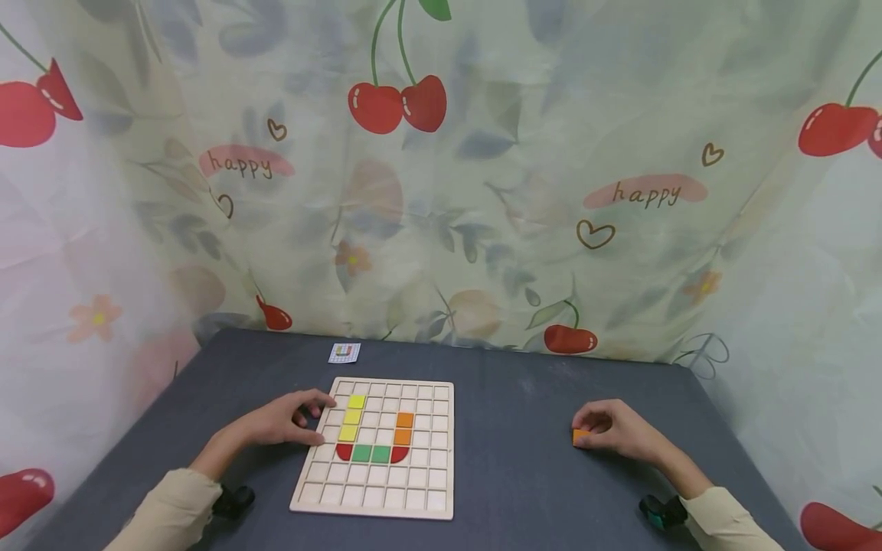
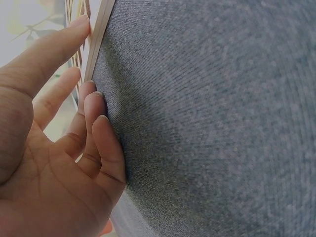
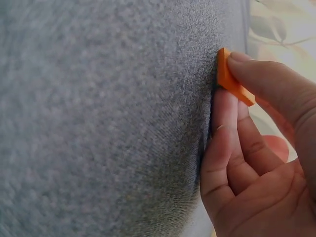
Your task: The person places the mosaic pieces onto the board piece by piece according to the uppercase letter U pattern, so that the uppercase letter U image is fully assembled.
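Note:
A wooden grid board [image 1: 372, 510] lies left of centre on the dark cloth. Set in its cells are three yellow tiles [image 1: 352, 417], two orange tiles [image 1: 403, 428], two green tiles [image 1: 370, 454] and two rounded red pieces [image 1: 344, 451]. My left hand [image 1: 285, 419] touches the board's left edge with thumb and index finger; in the left wrist view the other fingers [image 2: 106, 143] are loosely bent by the cloth. Well right of the board, my right hand [image 1: 620, 432] pinches an orange square tile [image 3: 228, 79], tilted, at the cloth's surface.
A small card [image 1: 344, 353] with a coloured grid pattern lies behind the board, near the far edge of the dark table [image 1: 510, 459]. Behind and at both sides hangs a printed curtain [image 1: 441, 229] with cherries. Each wrist wears a dark camera.

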Demonstrator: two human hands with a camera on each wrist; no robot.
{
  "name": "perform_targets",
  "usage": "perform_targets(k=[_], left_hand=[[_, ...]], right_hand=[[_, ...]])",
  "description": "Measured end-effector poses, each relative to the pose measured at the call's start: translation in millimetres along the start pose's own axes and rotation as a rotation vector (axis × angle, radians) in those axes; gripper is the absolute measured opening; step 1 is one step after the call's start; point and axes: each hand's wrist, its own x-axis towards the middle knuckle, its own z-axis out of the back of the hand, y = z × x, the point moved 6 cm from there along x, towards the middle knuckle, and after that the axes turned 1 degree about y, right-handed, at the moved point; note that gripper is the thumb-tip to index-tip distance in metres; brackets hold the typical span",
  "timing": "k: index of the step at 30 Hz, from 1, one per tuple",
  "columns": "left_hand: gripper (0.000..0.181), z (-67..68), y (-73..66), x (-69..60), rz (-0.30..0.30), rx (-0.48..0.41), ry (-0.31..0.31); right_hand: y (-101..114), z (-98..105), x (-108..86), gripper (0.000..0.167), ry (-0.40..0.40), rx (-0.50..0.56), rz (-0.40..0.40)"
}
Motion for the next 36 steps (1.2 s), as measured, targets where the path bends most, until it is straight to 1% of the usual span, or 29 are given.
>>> perform_targets(k=[9, 12, 15, 17, 22, 25, 28, 32, 36], left_hand=[[0.057, 0.7, 2.9, 1.4, 0.015, 0.001, -0.003], [0.057, 0.9, 3.5, 1.7, 0.018, 0.000, -0.005], [0.057, 0.6, 2.9, 1.5, 0.007, 0.001, -0.003], [0.057, 0.3, 1.8, 1.1, 0.001, 0.001, -0.003], [0.057, 0.0, -0.7, -0.1, 0.001, -0.006, -0.004], [0.056, -0.5, -1.3, -0.4, 0.006, -0.007, -0.002], [0.056, -0.9, -1.5, -0.4, 0.006, -0.002, -0.002], [0.055, -0.6, -1.5, 0.5, -0.011, 0.005, -0.005], [0.054, 0.1, -1.8, 1.1, -0.027, 0.008, -0.002]], right_hand=[[4, -1, -0.5, 0.018, -0.022, 0.064, 0.012], [8, -2, 1.2, 0.019, -0.035, 0.074, 0.038], [11, -3, 4.1, 0.019, -0.042, 0.072, 0.067], [12, -5, 6.9, 0.019, -0.042, 0.067, 0.071], [13, -8, 16.5, 0.021, -0.046, 0.071, 0.021], [15, -10, 22.4, 0.023, -0.046, 0.087, 0.010], [19, -13, 28.5, 0.024, -0.045, 0.103, 0.028], [24, -18, 36.9, 0.022, -0.042, 0.129, 0.059], [26, -24, 45.8, 0.019, -0.043, 0.140, 0.063]])
